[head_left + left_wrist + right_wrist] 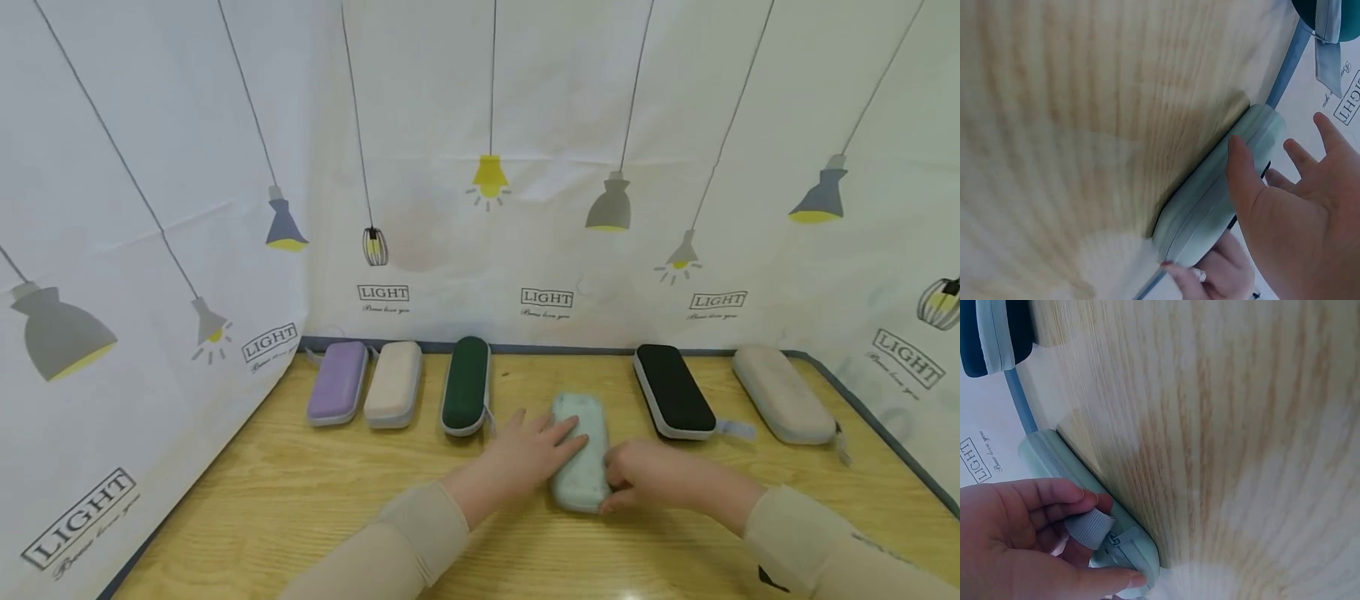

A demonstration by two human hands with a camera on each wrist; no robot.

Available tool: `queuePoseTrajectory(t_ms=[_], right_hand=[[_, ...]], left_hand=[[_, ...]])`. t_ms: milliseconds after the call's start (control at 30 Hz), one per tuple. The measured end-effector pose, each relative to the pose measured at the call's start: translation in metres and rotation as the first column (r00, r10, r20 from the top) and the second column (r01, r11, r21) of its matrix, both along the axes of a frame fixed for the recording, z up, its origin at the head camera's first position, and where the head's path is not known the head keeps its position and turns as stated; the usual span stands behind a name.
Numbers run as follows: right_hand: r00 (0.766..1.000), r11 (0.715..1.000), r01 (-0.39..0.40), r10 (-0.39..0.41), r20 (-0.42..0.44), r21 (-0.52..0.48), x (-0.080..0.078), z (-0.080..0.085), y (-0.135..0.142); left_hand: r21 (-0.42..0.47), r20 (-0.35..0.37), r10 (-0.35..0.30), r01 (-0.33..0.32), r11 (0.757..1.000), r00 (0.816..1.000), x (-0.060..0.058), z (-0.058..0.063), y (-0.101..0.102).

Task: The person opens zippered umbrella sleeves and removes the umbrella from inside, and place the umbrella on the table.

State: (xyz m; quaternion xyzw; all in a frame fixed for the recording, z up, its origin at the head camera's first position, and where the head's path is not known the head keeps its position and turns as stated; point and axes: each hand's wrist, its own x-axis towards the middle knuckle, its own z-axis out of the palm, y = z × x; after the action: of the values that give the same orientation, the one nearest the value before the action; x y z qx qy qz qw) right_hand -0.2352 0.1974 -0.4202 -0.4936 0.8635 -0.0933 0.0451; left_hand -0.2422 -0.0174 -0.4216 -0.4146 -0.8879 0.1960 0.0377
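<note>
Lying on wood-grain table (pixel 247 517), mint case (pixel 585 479), lamp-print sheet (pixel 442 100) on 3 sides

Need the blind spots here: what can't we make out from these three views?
Head: grey ribbed fabric zip tab, hidden by the right hand.
Head: small black shape, partly covered by the beige right sleeve; unidentifiable.
Left wrist: dark-green oblong case, cut by the top edge.
Right wrist: black oblong case, cut by the top edge.
All views: inside of the mint-green oblong case, hidden by its shell.

Both hands (pixel 1304 225) (pixel 1219 269) touch a pale green case (pixel 1197 206) on a wooden table (pixel 1085 125)
</note>
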Motion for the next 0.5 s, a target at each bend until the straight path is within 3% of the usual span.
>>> queuePoseTrajectory(t_ms=[233, 367, 500], right_hand=[[0.997, 0.997, -0.066, 0.065, -0.032, -0.041, 0.001, 0.000, 0.001], [0.996, 0.995, -0.060, 0.055, -0.067, -0.077, 0.003, -0.004, 0.002], [0.998, 0.989, -0.002, -0.007, -0.062, -0.145, 0.009, -0.009, 0.004]], left_hand=[[-0.023, -0.054, -0.064, 0.063, 0.998, 0.996, -0.020, 0.006, 0.017], [-0.018, -0.018, -0.095, 0.095, 0.995, 0.995, -0.025, 0.013, 0.026], [-0.035, 0.047, -0.063, 0.065, 0.997, 0.997, -0.026, 0.017, 0.031]])
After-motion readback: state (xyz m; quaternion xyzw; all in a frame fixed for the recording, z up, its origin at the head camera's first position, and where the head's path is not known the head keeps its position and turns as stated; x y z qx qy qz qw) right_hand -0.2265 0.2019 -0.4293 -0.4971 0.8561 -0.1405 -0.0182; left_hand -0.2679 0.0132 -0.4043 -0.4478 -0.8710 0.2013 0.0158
